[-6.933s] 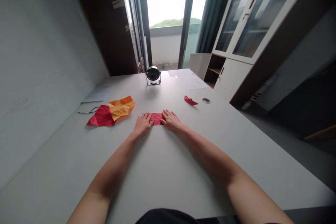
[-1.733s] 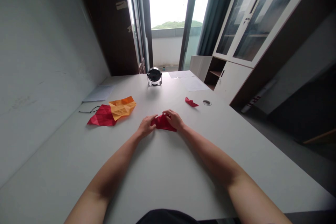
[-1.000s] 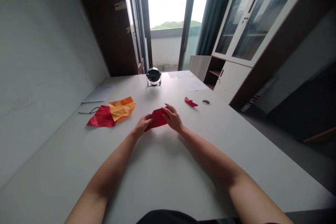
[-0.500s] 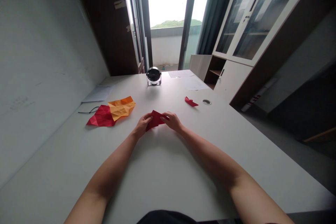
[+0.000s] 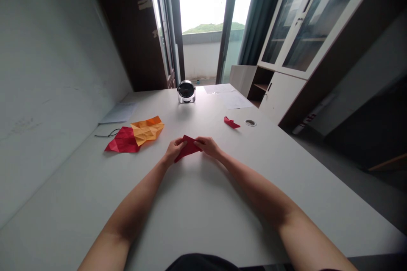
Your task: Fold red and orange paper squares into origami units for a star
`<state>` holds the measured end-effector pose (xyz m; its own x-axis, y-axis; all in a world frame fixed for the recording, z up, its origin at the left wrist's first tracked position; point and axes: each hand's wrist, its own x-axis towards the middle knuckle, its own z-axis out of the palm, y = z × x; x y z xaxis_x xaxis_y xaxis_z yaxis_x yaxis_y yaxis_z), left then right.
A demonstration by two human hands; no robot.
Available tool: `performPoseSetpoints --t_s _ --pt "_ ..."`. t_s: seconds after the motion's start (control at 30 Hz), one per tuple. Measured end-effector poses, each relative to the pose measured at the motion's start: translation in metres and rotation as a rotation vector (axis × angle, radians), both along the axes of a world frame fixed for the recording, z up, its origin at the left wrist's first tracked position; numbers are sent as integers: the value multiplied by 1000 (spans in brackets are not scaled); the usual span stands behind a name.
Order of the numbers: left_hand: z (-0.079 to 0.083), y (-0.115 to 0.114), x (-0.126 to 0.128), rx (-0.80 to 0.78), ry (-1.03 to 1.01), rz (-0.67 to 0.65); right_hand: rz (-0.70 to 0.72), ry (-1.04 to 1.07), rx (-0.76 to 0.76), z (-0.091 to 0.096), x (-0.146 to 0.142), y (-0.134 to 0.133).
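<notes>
Mid-counter [image 5: 197,203], far from every edge, both hands' grips, left hand [image 5: 173,151] and right hand [image 5: 208,147], pinch a folded red paper [image 5: 187,147].

I wear the only camera on my head, and it looks forward and down across the desk [image 5: 197,211]. My forearms run up from the bottom of the frame. At the end of them my left hand [image 5: 173,151] and right hand [image 5: 208,147] meet on the red paper [image 5: 188,147], just above mid-frame. The desk's near edge lies under the lens and its far edge meets the window [image 5: 206,0] straight ahead. The lens is probably wide-angle: the wall [image 5: 47,72] and cabinet [image 5: 305,21] lean outward at the desk's left and right edges.
</notes>
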<state>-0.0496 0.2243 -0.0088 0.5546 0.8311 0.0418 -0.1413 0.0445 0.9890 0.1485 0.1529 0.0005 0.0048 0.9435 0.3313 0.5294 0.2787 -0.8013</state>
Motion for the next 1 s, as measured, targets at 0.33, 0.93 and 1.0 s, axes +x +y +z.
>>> performPoseSetpoints --t_s 0.33,0.93,1.0 --pt "5 2 -2 -71 -55 -36 -48 79 11 -5 5 6" --pt "13 1 -7 -115 -35 -163 -61 507 -11 -4 13 10" --pt "13 2 -6 -100 -47 -127 -87 524 -5 -5 13 10"
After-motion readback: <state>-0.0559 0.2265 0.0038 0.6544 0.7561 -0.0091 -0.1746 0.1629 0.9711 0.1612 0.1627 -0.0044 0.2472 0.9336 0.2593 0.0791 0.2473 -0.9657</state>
